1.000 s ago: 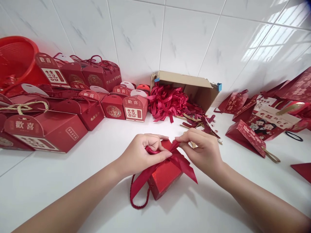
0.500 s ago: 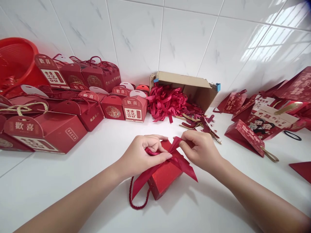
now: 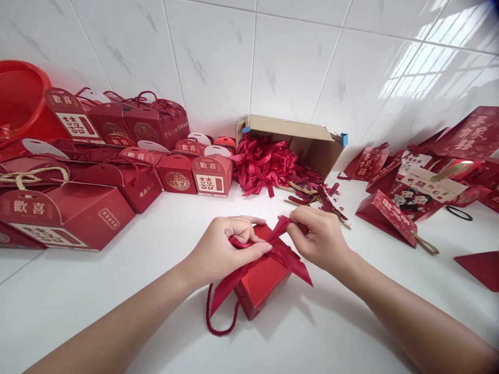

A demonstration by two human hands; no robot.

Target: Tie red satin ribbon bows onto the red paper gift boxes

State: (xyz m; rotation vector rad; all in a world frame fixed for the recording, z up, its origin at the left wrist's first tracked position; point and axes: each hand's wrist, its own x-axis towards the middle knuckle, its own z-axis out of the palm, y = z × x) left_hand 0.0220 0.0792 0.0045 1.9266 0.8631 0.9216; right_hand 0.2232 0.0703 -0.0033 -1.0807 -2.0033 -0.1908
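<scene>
Apparently half-tied, the red satin ribbon (image 3: pixel 290 258) lies over the small glossy red cardboard gift box (image 3: pixel 262 281), mid-bench toward the front edge. The left hand (image 3: pixel 220 250) and right hand (image 3: pixel 322 240) each have fingers clamped on a ribbon loop, and the knot looks not yet tight. Closed red handled boxes (image 3: pixel 74 214) crowd the left edge.

Left hand (image 3: pixel 224 249) pinched closed, right hand (image 3: pixel 317 238) pinching, both close together

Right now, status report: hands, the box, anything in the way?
Left hand pinching red ribbon atop small red box. Right hand pinching the ribbon's other part. Loose tags lie just beyond the right hand, not touching.
</scene>
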